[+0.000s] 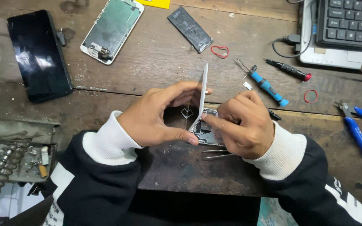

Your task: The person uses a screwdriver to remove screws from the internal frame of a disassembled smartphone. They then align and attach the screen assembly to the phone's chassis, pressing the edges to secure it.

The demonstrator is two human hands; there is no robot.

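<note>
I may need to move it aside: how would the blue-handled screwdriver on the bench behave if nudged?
The blue-handled screwdriver has a rounded handle and lies flat on the wooden bench, so it would probably roll rather than slide. It looks slim and likely light. Its thin metal tip seems stiff, though fine enough to bend if forced.

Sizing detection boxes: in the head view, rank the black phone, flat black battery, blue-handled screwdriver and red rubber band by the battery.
1. black phone
2. flat black battery and blue-handled screwdriver: similar length, not ranked
3. red rubber band
</note>
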